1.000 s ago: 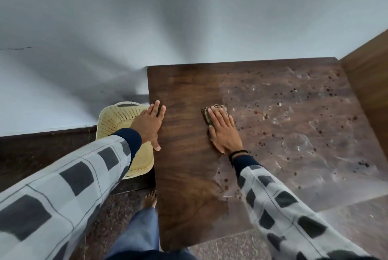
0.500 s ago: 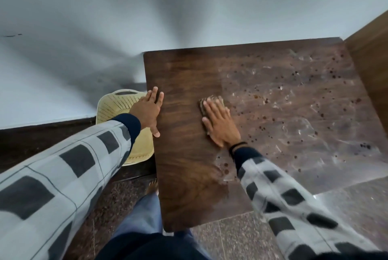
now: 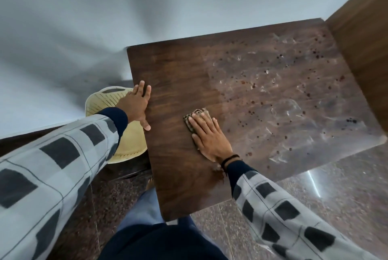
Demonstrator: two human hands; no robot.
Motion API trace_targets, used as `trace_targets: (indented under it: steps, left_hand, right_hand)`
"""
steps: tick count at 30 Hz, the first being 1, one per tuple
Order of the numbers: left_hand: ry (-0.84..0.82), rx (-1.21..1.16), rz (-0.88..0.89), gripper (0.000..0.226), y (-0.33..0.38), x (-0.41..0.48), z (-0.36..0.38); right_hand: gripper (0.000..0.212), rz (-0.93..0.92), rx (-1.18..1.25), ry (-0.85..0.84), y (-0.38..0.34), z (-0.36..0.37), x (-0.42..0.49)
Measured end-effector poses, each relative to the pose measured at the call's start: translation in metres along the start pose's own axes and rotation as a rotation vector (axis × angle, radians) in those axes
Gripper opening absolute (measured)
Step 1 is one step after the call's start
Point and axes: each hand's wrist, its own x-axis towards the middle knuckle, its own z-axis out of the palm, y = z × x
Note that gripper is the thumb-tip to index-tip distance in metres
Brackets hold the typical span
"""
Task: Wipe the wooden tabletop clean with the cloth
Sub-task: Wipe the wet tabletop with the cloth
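A dark wooden tabletop [image 3: 178, 71] fills the centre right. Its left strip looks dark and plain, while its right part is dull, smeared and dotted with dark spots. My right hand [image 3: 210, 138] lies flat, palm down, pressing a small brownish folded cloth [image 3: 197, 115] onto the wood near the line between the two areas. Most of the cloth is hidden under the fingers. My left hand [image 3: 136, 104] rests flat on the table's left edge, fingers spread, holding nothing.
A pale yellow perforated plastic basket [image 3: 105, 100] stands on the floor beside the table's left edge, under my left arm. A wooden panel [image 3: 361, 39] rises along the table's right side. A white wall runs behind. My legs and a speckled stone floor [image 3: 336, 196] are below.
My right hand with the cloth has slid a little toward me and slightly right along the border of the dirty area. My left hand stays on the table edge. The camera has shifted.
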Motion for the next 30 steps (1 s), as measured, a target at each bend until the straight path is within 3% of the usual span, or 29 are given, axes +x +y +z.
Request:
trace_targets:
  steps: [6,11,15,19,22,24,26,30]
  left_hand:
    - [-0.009,0.051,0.014,0.153,0.012,-0.008,-0.006]
    - [-0.076,-0.022,0.165,0.155,0.058,-0.033,0.025]
    - [-0.103,-0.128,0.119,0.159,0.094,-0.043,0.063]
    - [-0.071,-0.141,0.075,0.16,0.097,-0.041,0.072]
    - [-0.067,-0.131,0.067,0.161,0.097,-0.04,0.073]
    - [-0.07,-0.139,0.065,0.161,0.097,-0.039,0.073]
    - [-0.077,-0.143,0.068,0.16,0.096,-0.039,0.072]
    - [-0.087,-0.142,0.07,0.158,0.098,-0.04,0.071]
  right_hand:
    - [0.059,0.012,-0.018,-0.021,0.0,-0.002,-0.002]
    - [0.058,0.033,0.05,-0.037,0.0,-0.006,-0.002]
    - [0.057,0.04,0.103,-0.094,0.0,-0.011,-0.002]
    - [0.054,0.191,0.261,-0.042,-0.019,-0.008,-0.009]
    - [0.057,0.011,0.178,-0.041,-0.02,0.003,-0.035]
    - [0.061,-0.234,0.025,-0.155,0.009,-0.006,-0.039]
    - [0.064,-0.329,-0.141,-0.243,0.041,-0.02,-0.022]
    - [0.067,0.088,0.079,-0.091,0.041,-0.037,-0.004]
